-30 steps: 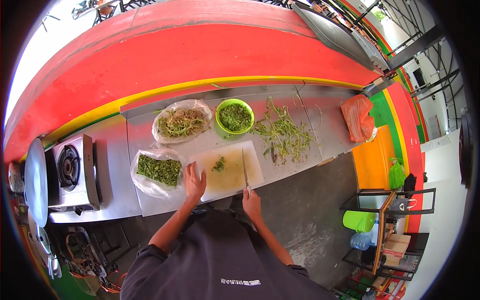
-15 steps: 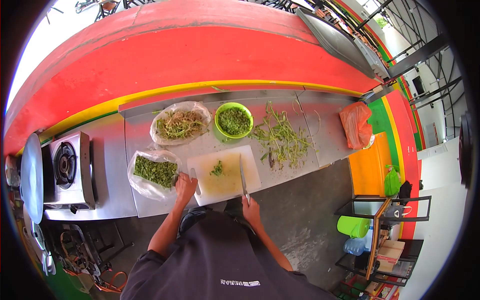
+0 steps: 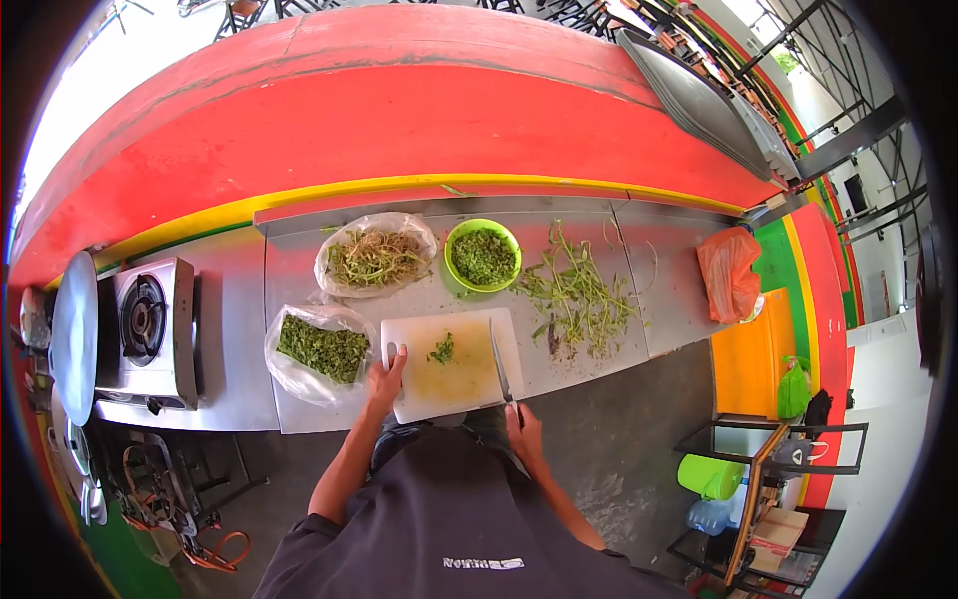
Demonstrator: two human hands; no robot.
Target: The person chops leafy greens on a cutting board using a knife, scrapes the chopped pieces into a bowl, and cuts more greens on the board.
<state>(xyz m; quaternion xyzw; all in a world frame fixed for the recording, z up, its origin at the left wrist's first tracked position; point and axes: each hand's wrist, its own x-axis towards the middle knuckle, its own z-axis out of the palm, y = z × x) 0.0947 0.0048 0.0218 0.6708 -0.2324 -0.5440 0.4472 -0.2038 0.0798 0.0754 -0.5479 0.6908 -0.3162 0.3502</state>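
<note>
A white cutting board (image 3: 429, 394) lies on the steel counter with a small heap of chopped green leaves (image 3: 441, 347) on it. My left hand (image 3: 384, 379) grips the board's left edge by its handle slot, thumb on top. My right hand (image 3: 524, 431) holds a kitchen knife (image 3: 500, 361) by its dark handle, blade pointing away along the board's right side. Left of the board sits a clear plastic bag (image 3: 299, 381) of chopped greens. Behind it are a bag of stems and roots (image 3: 374, 258) and a green bowl (image 3: 455, 274) of chopped leaves. Uncut leafy stalks (image 3: 579, 290) lie to the right.
A gas stove (image 3: 170, 334) stands at the counter's left end, beside a large round metal lid (image 3: 76, 339). An orange plastic bag (image 3: 728, 275) rests at the right end. A red wall (image 3: 399, 130) runs behind the counter. Shelves with a green bucket (image 3: 709, 477) stand at lower right.
My left hand has shifted from beside the bag of chopped greens onto the board's edge. The knife now tilts the other way, near the board's right edge. The whole view has shifted slightly.
</note>
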